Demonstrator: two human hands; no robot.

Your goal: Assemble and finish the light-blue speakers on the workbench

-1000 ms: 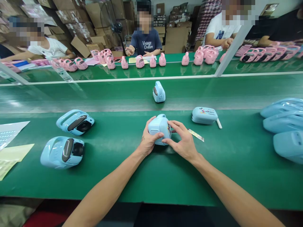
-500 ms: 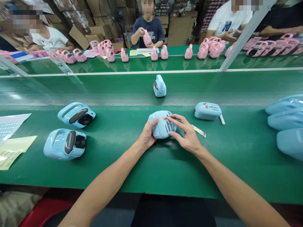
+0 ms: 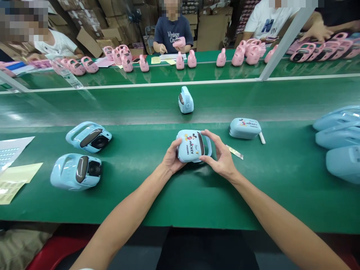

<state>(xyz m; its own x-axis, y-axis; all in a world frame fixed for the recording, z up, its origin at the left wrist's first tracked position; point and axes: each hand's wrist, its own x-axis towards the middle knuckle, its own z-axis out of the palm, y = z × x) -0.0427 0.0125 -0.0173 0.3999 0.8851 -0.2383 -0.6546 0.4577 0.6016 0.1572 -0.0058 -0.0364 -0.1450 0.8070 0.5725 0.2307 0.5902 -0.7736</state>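
Observation:
A light blue portable speaker [image 3: 189, 146] with a Mickey print sits between my hands, just above or on the green table. Its printed face is turned up, with a dark panel and the carry handle toward the right. My left hand [image 3: 172, 158] grips its left end, thumb on the near face and fingers underneath. With thumb and index finger apart, my right hand [image 3: 222, 157] holds the handle end by its upper and lower edges. Right of that hand lie a small printed strip [image 3: 235, 152] and another blue speaker [image 3: 245, 128] beside a short white stick [image 3: 262, 138].
Two blue speakers [image 3: 77, 171] lie at left near paper sheets [image 3: 21, 180]. One speaker [image 3: 186, 100] stands upright farther back. Several more [image 3: 344, 163] line the right edge. Past a metal rail [image 3: 180, 84], people handle pink speakers [image 3: 192, 59].
The speaker in my hands has been turned, so its print faces up more fully and its dark panel and handle now show. My right fingers have shifted onto its handle end.

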